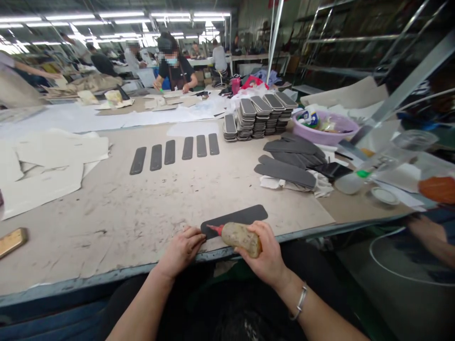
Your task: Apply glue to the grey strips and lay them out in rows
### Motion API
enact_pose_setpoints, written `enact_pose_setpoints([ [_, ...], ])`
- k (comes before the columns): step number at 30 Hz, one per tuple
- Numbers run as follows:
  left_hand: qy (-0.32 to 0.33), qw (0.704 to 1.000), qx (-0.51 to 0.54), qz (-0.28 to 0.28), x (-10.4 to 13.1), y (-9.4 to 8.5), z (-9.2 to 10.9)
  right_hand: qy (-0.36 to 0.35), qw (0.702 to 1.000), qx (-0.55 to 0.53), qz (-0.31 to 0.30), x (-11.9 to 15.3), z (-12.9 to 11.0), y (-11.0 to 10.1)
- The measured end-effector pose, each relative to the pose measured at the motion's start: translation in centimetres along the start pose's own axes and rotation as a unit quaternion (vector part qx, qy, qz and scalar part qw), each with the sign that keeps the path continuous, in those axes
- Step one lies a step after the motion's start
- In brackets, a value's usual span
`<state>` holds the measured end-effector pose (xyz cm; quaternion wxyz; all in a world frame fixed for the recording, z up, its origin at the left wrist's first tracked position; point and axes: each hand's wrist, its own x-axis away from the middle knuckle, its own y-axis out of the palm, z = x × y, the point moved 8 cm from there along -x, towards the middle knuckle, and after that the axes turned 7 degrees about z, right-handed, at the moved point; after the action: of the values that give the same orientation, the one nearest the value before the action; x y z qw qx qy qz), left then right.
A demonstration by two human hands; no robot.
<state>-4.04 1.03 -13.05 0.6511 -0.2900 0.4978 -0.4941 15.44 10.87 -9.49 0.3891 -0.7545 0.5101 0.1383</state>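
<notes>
In my right hand (265,253) is a stained, yellowish squeeze bottle (241,238) with a red nozzle. It is tilted on its side, and the nozzle tip points left over the near end of a long dark grey strip (245,216) with rounded corners. My left hand (184,248) rests at the table's front edge, its fingers bent together and pinching the strip's left end; the thumb is partly hidden. Further back, several shorter dark strips (170,152) lie in a spaced row.
Neat stacks of pale-edged dark pieces (248,118) stand at the back. Loose dark strips (287,170) lie in a pile to the right, near a purple basin (320,136) and a clear bottle (351,182). Cream sheets (53,166) and a phone (12,241) lie left. A masked co-worker (176,68) works opposite.
</notes>
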Motion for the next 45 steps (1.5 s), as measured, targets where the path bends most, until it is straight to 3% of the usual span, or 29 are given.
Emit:
enact_pose_setpoints([
  [7,-0.001,1.000,0.010,0.003,-0.1,-0.1,0.1,0.002,1.000,-0.010,-0.026,0.3,-0.3,1.4],
  [11,0.006,1.000,0.013,0.007,-0.2,-0.1,0.1,0.013,1.000,0.006,-0.025,0.2,0.1,1.0],
  [25,0.007,1.000,0.007,0.008,-0.3,-0.2,-0.2,0.050,0.977,0.174,0.110,0.2,3.9,-7.7],
  [32,0.012,1.000,-0.008,0.026,-0.1,-0.2,-0.3,0.047,0.957,0.243,0.152,0.1,4.8,-10.2],
  [37,0.013,1.000,0.003,0.026,-0.2,-0.5,0.0,0.006,0.967,0.201,0.157,0.1,3.3,-9.3],
  [45,-0.003,1.000,0.003,0.007,-0.1,-0.4,-0.1,0.004,0.999,0.021,0.035,-0.2,0.1,-2.4],
])
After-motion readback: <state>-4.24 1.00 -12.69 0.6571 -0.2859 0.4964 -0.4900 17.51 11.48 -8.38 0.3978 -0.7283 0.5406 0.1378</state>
